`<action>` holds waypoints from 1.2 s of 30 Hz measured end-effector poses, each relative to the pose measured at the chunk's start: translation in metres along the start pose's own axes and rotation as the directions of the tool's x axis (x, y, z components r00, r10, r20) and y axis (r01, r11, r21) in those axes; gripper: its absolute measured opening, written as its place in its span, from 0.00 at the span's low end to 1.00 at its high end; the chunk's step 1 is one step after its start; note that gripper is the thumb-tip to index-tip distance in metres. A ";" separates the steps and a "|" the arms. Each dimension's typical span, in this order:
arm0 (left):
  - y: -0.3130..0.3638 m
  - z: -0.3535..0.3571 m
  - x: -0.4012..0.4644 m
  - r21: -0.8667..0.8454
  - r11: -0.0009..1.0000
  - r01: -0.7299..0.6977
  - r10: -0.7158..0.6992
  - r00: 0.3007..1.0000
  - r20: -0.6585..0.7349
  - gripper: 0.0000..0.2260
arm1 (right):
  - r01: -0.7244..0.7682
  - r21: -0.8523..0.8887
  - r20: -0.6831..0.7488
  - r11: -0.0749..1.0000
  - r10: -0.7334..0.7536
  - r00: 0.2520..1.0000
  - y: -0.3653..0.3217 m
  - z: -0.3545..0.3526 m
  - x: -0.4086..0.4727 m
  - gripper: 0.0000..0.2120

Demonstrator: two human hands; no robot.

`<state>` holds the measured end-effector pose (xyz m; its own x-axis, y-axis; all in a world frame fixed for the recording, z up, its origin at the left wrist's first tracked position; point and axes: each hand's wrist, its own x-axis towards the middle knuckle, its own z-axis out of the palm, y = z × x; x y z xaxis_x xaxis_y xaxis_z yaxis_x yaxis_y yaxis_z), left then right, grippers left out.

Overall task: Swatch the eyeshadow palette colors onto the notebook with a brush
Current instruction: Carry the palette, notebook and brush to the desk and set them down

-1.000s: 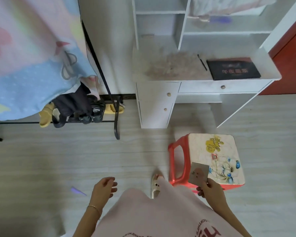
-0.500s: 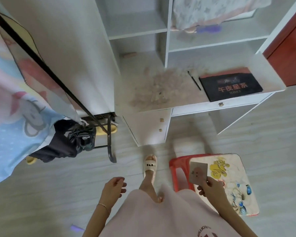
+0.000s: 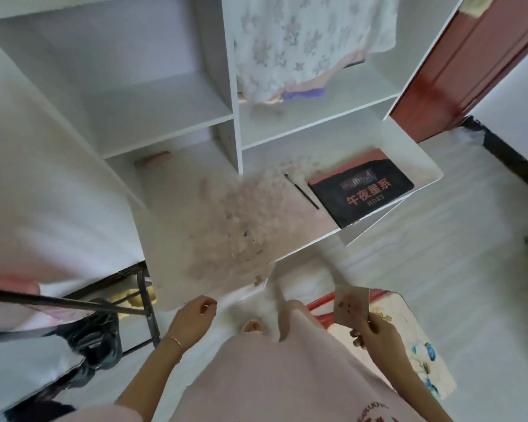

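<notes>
A black eyeshadow palette (image 3: 363, 190) with red lettering lies closed on the right end of the white desk (image 3: 171, 269). A thin black brush (image 3: 301, 191) lies just left of it. My right hand (image 3: 375, 330) pinches a small grey-beige notebook (image 3: 350, 304) by its lower corner, held upright over the stool. My left hand (image 3: 192, 318) hangs near the desk's front edge, fingers loosely curled and holding nothing.
The desk top carries a wide pinkish smeared patch (image 3: 241, 220). A red stool (image 3: 409, 339) with a floral top stands at the right. A black metal rack (image 3: 144, 306) with shoes is at the left. Patterned cloth (image 3: 302, 44) hangs over the shelves above.
I have walked forward to the desk, which now fills the middle of the view. The stool has shifted to my lower right. Both hands keep their pose, the right still holding the notebook.
</notes>
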<state>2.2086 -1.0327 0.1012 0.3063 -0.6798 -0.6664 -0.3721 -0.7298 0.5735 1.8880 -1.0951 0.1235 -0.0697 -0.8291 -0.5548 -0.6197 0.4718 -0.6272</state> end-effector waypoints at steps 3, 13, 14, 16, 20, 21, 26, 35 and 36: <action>0.030 -0.004 0.017 0.065 0.991 -0.114 0.110 0.992 0.064 0.05 | -0.041 0.051 -0.066 0.998 0.044 0.997 -0.005 0.001 0.001 0.13; 0.094 0.025 0.063 -0.066 0.979 -0.193 0.201 0.967 0.154 0.07 | -0.132 0.076 -0.182 0.988 0.143 0.973 -0.011 -0.016 0.037 0.15; 0.100 0.027 0.068 -0.078 0.977 -0.198 0.207 0.967 0.145 0.07 | -0.125 0.070 -0.180 0.990 0.136 0.974 -0.015 -0.020 0.044 0.15; 0.111 0.030 0.079 -0.097 0.973 -0.209 0.219 0.969 0.114 0.07 | -0.090 0.065 -0.183 0.994 0.100 0.978 -0.024 -0.028 0.062 0.17; 0.137 0.031 0.105 -0.117 0.975 -0.188 0.191 0.982 0.013 0.09 | 0.047 0.012 -0.183 0.999 -0.044 0.982 -0.062 -0.048 0.109 0.22; 0.145 0.032 0.112 -0.137 0.976 -0.172 0.170 0.985 -0.027 0.10 | 0.079 0.016 -0.148 0.997 -0.075 0.986 -0.075 -0.054 0.124 0.22; 0.201 0.046 0.132 -0.346 0.934 -0.083 0.018 0.982 -0.188 0.09 | 0.205 0.142 0.185 0.968 -0.230 0.955 -0.147 -0.078 0.199 0.12; 0.305 0.090 0.153 -0.646 0.744 -0.167 -0.041 0.955 -0.294 0.07 | 0.344 0.183 0.623 0.921 -0.379 0.685 -0.205 -0.079 0.283 0.05; 0.307 0.093 0.153 -0.661 0.727 -0.184 -0.058 0.944 -0.325 0.08 | 0.354 0.192 0.638 0.915 -0.391 0.663 -0.204 -0.077 0.286 0.05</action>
<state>2.0599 -1.3542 0.1316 0.5956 -0.6232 -0.5069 0.2527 -0.4536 0.8546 1.9342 -1.4517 0.1345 0.6950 -0.5428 -0.4715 -0.4414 0.1956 -0.8757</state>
